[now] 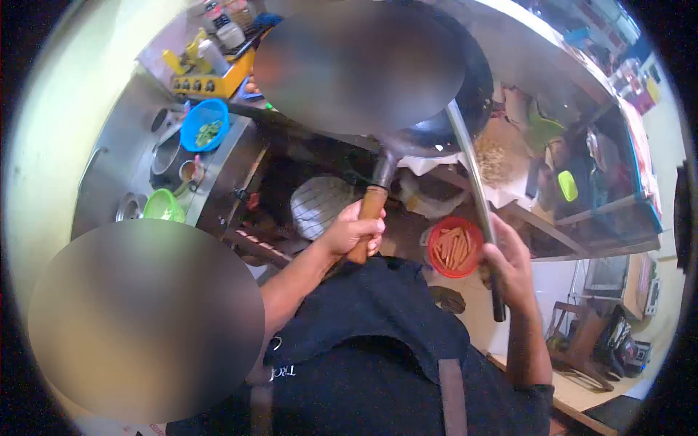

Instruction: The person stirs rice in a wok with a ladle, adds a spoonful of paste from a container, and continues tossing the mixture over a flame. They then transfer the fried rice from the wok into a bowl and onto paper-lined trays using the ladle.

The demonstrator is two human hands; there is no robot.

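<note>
My left hand (352, 231) is closed around the wooden handle (375, 198) of a large dark wok (478, 83) ahead of me. In my right hand (513, 267) is a long-handled metal cooking utensil (471, 156), gripped near its dark end. Its shaft slants up to the wok, where a blurred patch hides its head and most of the wok's contents. Just left of my right hand, a red bowl (432, 251) holds several orange-brown sticks (455, 248), whose kind I cannot make out.
On the steel counter (109, 171) at left stand a blue basket (187, 131) with green pieces and a green bowl (161, 203). Bottles (212, 54) stand behind a yellow-orange unit with knobs (200, 86). Shelving (611, 185) runs along the right. A blurred patch covers the lower left.
</note>
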